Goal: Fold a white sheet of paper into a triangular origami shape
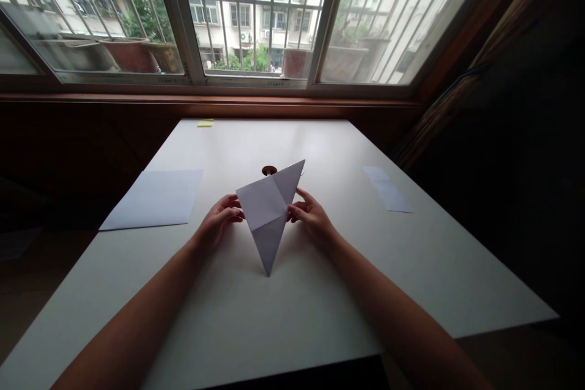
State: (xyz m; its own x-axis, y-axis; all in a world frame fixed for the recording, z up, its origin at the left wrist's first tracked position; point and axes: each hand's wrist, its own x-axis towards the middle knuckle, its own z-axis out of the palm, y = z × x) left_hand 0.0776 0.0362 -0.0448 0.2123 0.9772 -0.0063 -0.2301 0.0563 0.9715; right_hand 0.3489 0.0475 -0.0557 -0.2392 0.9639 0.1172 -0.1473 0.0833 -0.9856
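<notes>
A white sheet of paper folded into a triangle (262, 204) is held up over the table, tilted, with one corner pointing down towards me and another up to the right. Crease lines cross its face. My right hand (313, 214) pinches its right edge between thumb and fingers. At the left edge, my left hand (222, 216) has its fingers curled against the paper, and the fingertips are partly hidden behind it.
The white table (283, 329) carries a stack of white paper (153, 198) on the left and a paper strip (387, 189) on the right. Yellow sticky notes (205, 123) lie at the far edge. Behind the folded paper is a round cable hole (269, 170). Barred windows (256, 12) stand beyond.
</notes>
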